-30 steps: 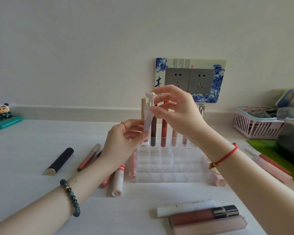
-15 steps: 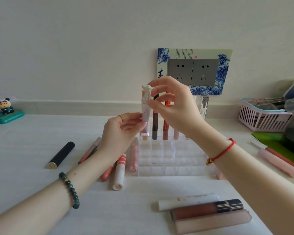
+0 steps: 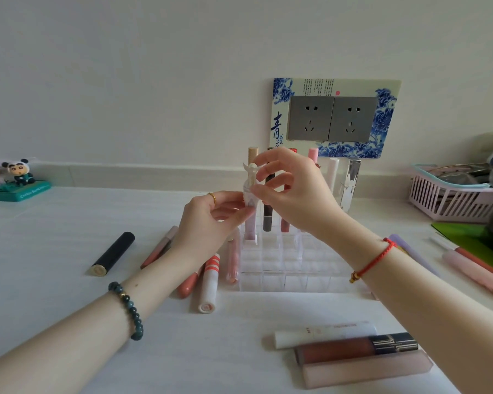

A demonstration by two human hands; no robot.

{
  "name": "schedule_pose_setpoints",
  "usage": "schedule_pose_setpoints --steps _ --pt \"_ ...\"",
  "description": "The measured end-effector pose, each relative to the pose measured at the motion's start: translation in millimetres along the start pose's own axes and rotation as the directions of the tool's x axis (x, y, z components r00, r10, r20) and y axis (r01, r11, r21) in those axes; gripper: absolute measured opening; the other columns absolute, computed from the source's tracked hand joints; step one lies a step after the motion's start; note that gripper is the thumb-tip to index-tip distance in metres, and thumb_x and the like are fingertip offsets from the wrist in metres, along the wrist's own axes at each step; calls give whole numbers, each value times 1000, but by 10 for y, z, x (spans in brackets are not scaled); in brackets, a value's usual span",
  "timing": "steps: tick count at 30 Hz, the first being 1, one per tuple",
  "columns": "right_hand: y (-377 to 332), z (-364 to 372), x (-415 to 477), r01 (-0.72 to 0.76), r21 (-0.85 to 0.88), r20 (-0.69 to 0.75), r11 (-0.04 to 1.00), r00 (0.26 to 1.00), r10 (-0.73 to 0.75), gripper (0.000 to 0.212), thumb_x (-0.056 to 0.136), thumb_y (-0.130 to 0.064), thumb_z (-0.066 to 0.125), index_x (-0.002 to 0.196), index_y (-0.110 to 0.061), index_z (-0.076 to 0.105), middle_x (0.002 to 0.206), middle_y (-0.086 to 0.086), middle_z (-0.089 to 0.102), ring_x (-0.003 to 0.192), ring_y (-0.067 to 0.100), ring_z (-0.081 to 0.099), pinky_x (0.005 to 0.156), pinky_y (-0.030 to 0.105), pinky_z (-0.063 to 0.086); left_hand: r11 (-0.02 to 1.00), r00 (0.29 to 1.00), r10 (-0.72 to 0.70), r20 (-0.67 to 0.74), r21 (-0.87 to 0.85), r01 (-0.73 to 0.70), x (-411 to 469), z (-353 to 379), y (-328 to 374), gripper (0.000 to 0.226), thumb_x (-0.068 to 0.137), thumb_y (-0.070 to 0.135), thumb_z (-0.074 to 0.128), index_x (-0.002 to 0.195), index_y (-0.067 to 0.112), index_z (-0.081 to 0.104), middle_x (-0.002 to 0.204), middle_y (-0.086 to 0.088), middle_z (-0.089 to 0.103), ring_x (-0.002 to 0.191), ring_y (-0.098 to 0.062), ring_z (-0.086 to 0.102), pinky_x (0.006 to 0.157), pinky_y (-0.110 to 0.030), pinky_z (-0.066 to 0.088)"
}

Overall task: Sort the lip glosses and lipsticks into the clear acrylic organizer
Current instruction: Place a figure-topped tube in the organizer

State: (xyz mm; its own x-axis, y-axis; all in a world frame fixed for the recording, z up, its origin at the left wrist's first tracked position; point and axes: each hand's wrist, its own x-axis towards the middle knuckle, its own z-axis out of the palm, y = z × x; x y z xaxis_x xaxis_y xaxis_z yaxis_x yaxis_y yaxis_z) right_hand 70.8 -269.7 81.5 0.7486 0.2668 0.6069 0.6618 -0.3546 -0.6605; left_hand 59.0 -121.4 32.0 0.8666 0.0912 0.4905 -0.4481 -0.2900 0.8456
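While the right hand [image 3: 293, 194] pinches the winged white cap of the lip gloss [image 3: 251, 227], the left hand [image 3: 208, 223] pinches its tube just below — gloss upright, base in the acrylic organizer [image 3: 285, 280]'s back-left cell, under both hands. Other tubes [image 3: 268, 220] stand behind the right hand.

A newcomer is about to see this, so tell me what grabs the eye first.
Centre frame, the left hand and right hand pinch a pale pink lip gloss with a white angel-shaped cap at the back-left corner of the clear acrylic grid organizer. Behind, a blue-and-white floral socket surround stands out on the wall.
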Motion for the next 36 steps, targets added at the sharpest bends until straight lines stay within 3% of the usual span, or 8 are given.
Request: schedule_pose_setpoints --steps 13,19,23,27,31,34,36 --pt "72 -6 20 -16 -41 31 999 999 17 24 78 -15 68 95 -25 55 85 -4 64 70 12 66 61 27 57 999 1000 6 9 53 -7 2 -13 -25 16 73 21 73 85 32 69 82 12 72 78 -5 67 79 -17 51" --pt "80 -8 11 7 -85 48 996 999 -3 30 76 -12 69 98 -26 54 83 -9 61 68 8 65 60 19 55 998 1000 -14 15 56 13 1 -9 -5 15 75 19 72 84 31 69 84 8 72 81 -7 67 83 -22 50" --pt "25 -55 6 24 -127 53 992 998 -18 31 77 -12 69 102 -24 54 86 -8 59 67 2 62 59 9 51 997 1000 -8 18 72 7 -7 -12 14 13 75 19 71 86 26 69 85 6 72 81 -8 67 80 -17 51" --pt "-134 -197 -8 37 -160 13 987 999 -35 34 78 -15 68 109 -21 55 92 -5 62 72 7 65 79 26 54 997 1000 -9 -4 73 9 -5 -55 9 25 71 29 73 93 18 70 85 8 72 79 -1 66 76 -9 48" --pt "-333 -426 -105 65 -136 -27 989 997 -69 33 78 -15 68 106 -24 55 92 -5 63 73 8 65 69 23 56 993 985 95 -143 82 -83 9 -118 79 30 76 32 69 102 16 67 86 16 67 73 10 61 71 -4 44" --pt "-417 -591 -263 79 -160 8 984 997 -79 32 78 -15 68 106 -24 56 92 -5 64 75 9 65 73 27 57 977 952 212 -220 50 -205 -12 -134 283 25 76 43 63 99 33 61 88 21 64 82 7 59 79 -10 45" --pt "-425 -696 -411 80 -199 81 977 995 -65 33 78 -13 68 107 -24 56 92 -5 63 75 9 65 72 25 57 960 941 276 -195 3 -280 -97 -75 450 21 78 43 65 98 37 59 86 22 66 88 4 61 83 -14 46"
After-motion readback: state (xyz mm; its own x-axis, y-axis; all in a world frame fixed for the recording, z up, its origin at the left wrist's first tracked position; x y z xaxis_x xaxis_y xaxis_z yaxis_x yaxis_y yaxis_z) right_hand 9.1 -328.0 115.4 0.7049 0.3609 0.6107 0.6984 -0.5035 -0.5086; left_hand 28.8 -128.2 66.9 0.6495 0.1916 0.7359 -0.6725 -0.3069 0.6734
